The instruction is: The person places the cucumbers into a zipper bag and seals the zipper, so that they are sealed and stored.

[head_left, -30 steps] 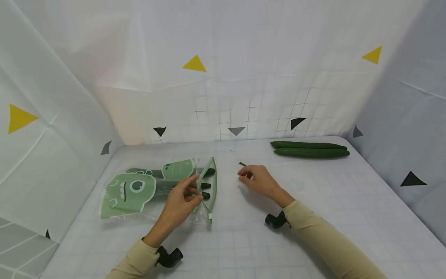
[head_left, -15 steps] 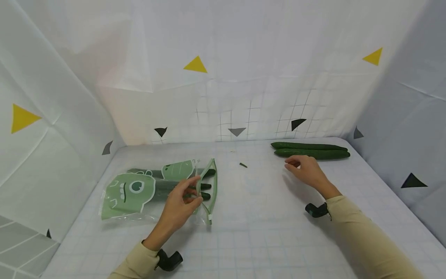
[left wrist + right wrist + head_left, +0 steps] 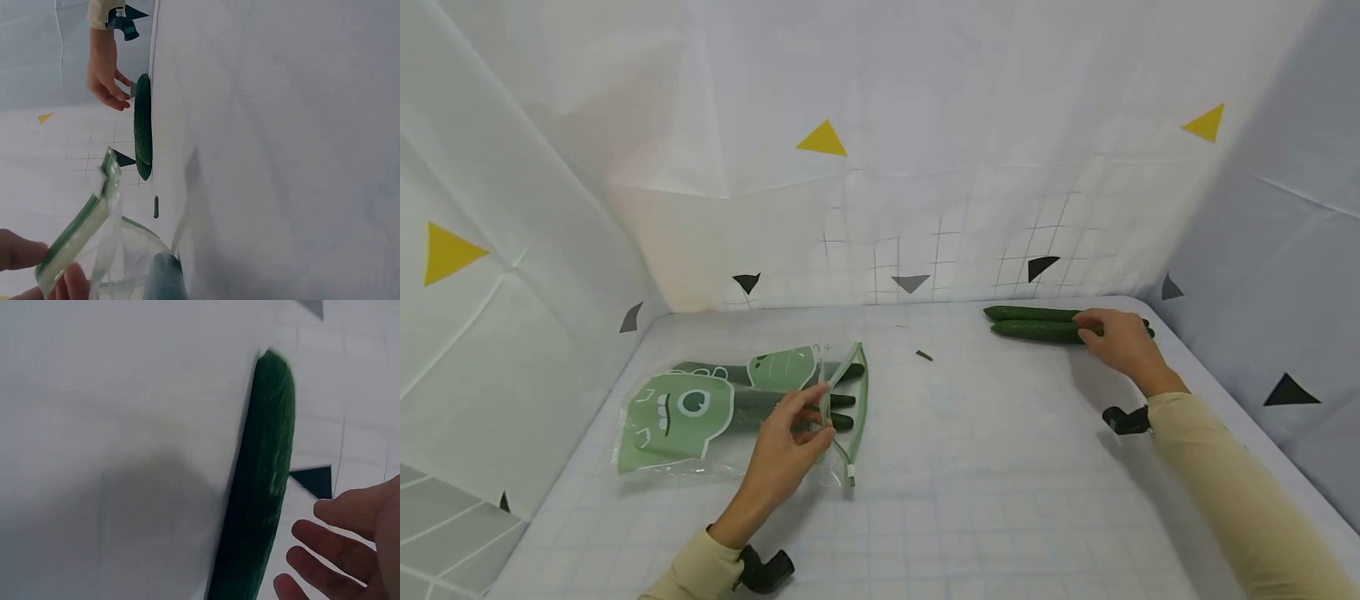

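Observation:
My left hand [image 3: 784, 442] pinches the green zip edge of a clear plastic bag [image 3: 647, 446] with a green cartoon print. The bag lies flat with its mouth facing right. Several dark cucumbers lie inside, and one cucumber tip [image 3: 844, 422] shows at the mouth. In the left wrist view, thumb and fingers hold the zip strip [image 3: 72, 240]. My right hand [image 3: 1123, 343] hovers over the right part of two cucumbers lying side by side, the front cucumber [image 3: 1037, 331] and the back cucumber [image 3: 1026, 313]. In the right wrist view its fingers are spread beside a cucumber [image 3: 256, 487], apart from it.
A short green stem-like piece [image 3: 924, 355] lies on the white table [image 3: 955, 500] between the bag and the two cucumbers. White sheets with yellow, black and grey triangles wall the table at the back [image 3: 925, 192] and both sides. A green zip slider end hangs at the bag's near corner.
My right hand has let go of the small green piece, leaving it on the table, and moved right to above the two cucumbers. The left hand keeps holding the bag's edge, nearly still.

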A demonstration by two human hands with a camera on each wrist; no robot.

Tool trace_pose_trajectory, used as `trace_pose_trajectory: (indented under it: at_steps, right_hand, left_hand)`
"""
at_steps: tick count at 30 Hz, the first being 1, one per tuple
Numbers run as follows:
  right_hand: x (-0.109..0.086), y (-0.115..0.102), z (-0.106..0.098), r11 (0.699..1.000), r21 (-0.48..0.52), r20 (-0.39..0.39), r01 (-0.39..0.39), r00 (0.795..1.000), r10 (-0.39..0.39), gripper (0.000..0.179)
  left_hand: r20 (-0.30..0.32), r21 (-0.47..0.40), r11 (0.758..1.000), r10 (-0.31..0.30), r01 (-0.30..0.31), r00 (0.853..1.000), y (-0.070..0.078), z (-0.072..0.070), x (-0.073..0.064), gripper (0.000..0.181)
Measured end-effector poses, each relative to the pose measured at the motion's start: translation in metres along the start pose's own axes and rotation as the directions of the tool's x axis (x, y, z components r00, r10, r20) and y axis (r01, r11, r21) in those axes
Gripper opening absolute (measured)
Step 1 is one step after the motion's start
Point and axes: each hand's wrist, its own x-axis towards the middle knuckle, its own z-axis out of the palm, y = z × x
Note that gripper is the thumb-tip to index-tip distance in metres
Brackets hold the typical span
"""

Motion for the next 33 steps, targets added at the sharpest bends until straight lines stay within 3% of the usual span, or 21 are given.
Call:
trace_pose_trajectory:
  at_steps: [8,13,22,33]
  right_hand:
    - [0.005,0.046,-0.013,0.994,-0.079,0.103,-0.07,0.992,0.078,0.046]
    - [0.005,0.062,-0.013,0.989,-0.127,0.095,-0.081,0.991,0.094,0.046]
    - [0.002,0.07,-0.013,0.984,-0.14,0.102,-0.112,0.987,0.127,0.046]
    - [0.0,0.08,-0.014,0.988,-0.146,0.134,-0.052,0.988,0.072,0.051]
  left_hand:
    - [-0.015,-0.017,1.0,0.003,-0.004,1.0,-0.001,0.001,-0.002,0.058]
    - [-0.02,-0.024,1.0,-0.005,0.005,1.0,-0.001,0.002,-0.002,0.058]
    - [-0.024,-0.018,1.0,0.007,-0.007,1.0,-0.003,0.001,-0.001,0.058]
    - [-0.017,-0.025,1.0,0.016,-0.017,1.0,-0.002,0.001,-0.001,0.057]
